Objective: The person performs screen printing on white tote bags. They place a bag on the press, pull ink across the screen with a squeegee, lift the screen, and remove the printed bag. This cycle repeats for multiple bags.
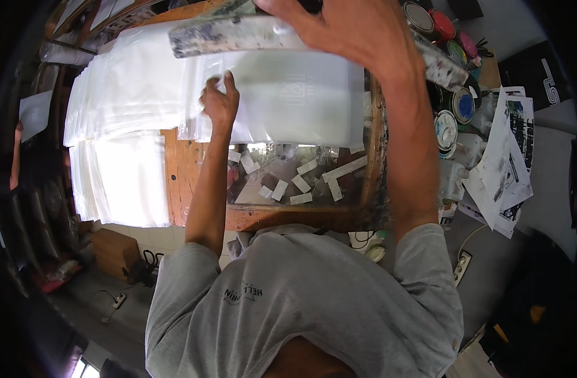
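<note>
My left hand (220, 104) rests at the left part of a clear plastic bag (294, 101) with a pale printed mark, its fingers curled on the film and its thumb up. The bag lies on the wooden table under the near bar of a paint-spattered printing frame (238, 38). Over that bar reaches my right hand (345, 28), closed around something dark at the top edge of the head view; its fingertips are cut off there. Left of my left hand, overlapping plastic bags (137, 75) spread out, with another pile of bags (121, 183) nearer to me.
The wooden table (269, 217) has a glass inset with several white strips (301, 183) under it. Paint cans (463, 104) and loose printed papers (502, 157) crowd the right side. A cardboard box (115, 252) stands on the floor at left. Another person's hand (18, 129) shows at far left.
</note>
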A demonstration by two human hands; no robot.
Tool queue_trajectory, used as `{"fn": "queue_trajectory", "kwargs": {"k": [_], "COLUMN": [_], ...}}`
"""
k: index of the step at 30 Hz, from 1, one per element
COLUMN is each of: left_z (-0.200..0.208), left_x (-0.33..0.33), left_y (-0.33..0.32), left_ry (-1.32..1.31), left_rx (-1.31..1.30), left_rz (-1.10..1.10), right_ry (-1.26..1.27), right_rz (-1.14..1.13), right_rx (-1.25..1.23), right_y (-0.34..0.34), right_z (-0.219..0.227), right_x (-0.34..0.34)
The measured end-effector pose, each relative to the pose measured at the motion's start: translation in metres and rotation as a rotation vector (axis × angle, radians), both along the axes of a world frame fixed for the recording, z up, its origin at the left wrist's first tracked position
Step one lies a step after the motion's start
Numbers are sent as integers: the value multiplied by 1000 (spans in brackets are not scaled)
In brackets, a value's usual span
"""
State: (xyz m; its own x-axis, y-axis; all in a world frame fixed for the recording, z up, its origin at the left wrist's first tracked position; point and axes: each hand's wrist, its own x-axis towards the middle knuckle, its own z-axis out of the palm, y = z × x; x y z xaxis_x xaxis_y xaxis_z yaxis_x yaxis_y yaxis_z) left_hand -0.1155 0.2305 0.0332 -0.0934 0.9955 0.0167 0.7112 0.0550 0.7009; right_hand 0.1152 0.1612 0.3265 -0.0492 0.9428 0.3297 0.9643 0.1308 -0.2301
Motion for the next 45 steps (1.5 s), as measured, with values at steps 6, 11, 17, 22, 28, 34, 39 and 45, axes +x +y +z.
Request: {"fn": "queue_trajectory", "kwargs": {"k": [6, 11, 17, 22, 28, 34, 39, 45], "left_z": [-30, -23, 16, -25, -50, 16, -42, -28], "left_x": [3, -141, -51, 117, 124, 128, 138, 130], "left_y": [-6, 74, 19, -167, -173, -169, -201, -195], "left_ry": [289, 255, -80, 2, -85, 19, 304, 170], "left_rx": [90, 325, 614, 117, 107, 40, 196, 129], "left_rz": [-226, 74, -171, -661, -635, -670, -876, -832], "right_ry": [151, 85, 96, -91, 94, 154, 133, 162], "right_rz": [-175, -223, -110, -171, -167, -75, -134, -97], "right_rx": [-259, -184, -146, 450, -184, -141, -166, -173], "right_y": [26, 47, 42, 83, 29, 29, 46, 47], "right_z": [50, 63, 64, -9, 43, 42, 51, 69], "right_x": [9, 10, 27, 34, 12, 24, 22, 29]}}
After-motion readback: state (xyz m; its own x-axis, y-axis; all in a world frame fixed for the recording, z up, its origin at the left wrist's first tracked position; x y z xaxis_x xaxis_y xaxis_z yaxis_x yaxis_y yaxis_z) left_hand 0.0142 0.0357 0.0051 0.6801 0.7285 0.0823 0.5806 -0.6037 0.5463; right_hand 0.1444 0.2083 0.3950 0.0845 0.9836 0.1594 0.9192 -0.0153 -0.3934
